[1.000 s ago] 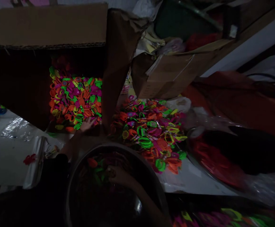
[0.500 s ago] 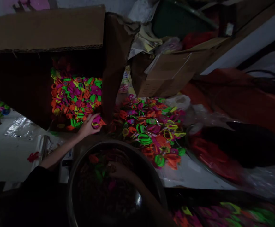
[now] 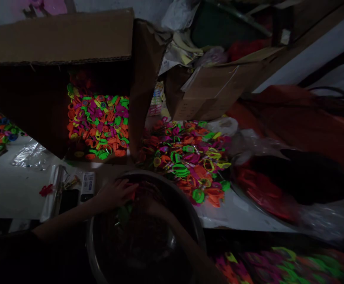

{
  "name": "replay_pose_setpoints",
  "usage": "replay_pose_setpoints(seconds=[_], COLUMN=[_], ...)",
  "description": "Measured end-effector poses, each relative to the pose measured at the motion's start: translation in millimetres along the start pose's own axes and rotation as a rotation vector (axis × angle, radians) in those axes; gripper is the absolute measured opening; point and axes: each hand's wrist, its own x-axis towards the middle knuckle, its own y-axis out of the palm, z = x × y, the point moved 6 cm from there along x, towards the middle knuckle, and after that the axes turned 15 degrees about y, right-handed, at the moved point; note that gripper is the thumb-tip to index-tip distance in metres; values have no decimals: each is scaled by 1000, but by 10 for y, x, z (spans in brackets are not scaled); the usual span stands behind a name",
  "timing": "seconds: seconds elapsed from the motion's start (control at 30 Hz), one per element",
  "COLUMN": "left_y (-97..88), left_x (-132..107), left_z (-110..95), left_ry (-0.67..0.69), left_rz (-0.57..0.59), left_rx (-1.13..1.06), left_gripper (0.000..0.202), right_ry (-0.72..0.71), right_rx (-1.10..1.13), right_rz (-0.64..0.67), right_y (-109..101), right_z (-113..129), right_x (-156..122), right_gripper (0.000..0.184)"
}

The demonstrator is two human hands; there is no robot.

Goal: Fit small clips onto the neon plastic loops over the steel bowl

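A large round metal basin (image 3: pixel 200 221) stands in front of me, its inside very dark. My left hand (image 3: pixel 114 194) reaches over its left rim, fingers spread and stretched toward the right. By those fingertips is an orange-red piece (image 3: pixel 132 192), and green pieces (image 3: pixel 126 213) lie just below. My right hand (image 3: pixel 152 207) is down inside the basin, to the right of the left one; its fingers are lost in shadow. Behind the basin, a cardboard box (image 3: pixel 71 39) on its side holds many neon plastic toy watches (image 3: pixel 100 122).
More toy watches (image 3: pixel 189 157) are heaped on the white table (image 3: pixel 234 217) right of the box. Behind them stands a second carton (image 3: pixel 210 92). At right is a bowl with red plastic (image 3: pixel 263 189). A small white box (image 3: pixel 88 183) and clear plastic film (image 3: pixel 31 156) lie at left.
My left hand has moved from the box's front edge, where it held purple and orange toy watches, down to the basin. Those watches no longer show in it. My right hand stays in the basin.
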Motion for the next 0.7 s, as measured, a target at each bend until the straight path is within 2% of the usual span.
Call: replay_pose_setpoints(seconds=[0.13,0.2,0.27,0.33,0.4,0.43,0.5,0.6,0.7], left_y=[-87,-160,-182,-127,40,149,391,703,796], left_x=[-2,-20,-72,-206,-426,-530,-675,-747,-667], left_z=[-8,130,431,903,1423,1647,1994,2273,2336], left_ry=[-27,-82,-190,-418,-720,-830,-945,-1020,-1042], left_rz=[-107,-143,-174,-229,-242,-240,-238,-225,-244], left_rx=[-1,-43,-85,-81,-28,-8,-26,-125,-90], left_gripper=[51,43,41,48,78,92,107,118,115], right_ry=[-12,-11,-11,-10,-9,-9,-8,-7,-15], right_rx=[-30,-45,-63,-84,-105,-114,-131,-155,-251], right_rz=[26,41,64,92,119,129,144,161,151], right_y=[0,10,39,83,129,147,168,149,54], right_z=[31,40,48,52,50,47,44,54,90], right_x=[5,18,40,66,91,99,103,65,-6], right_gripper=[31,32,34,32,24,18,12,16,13])
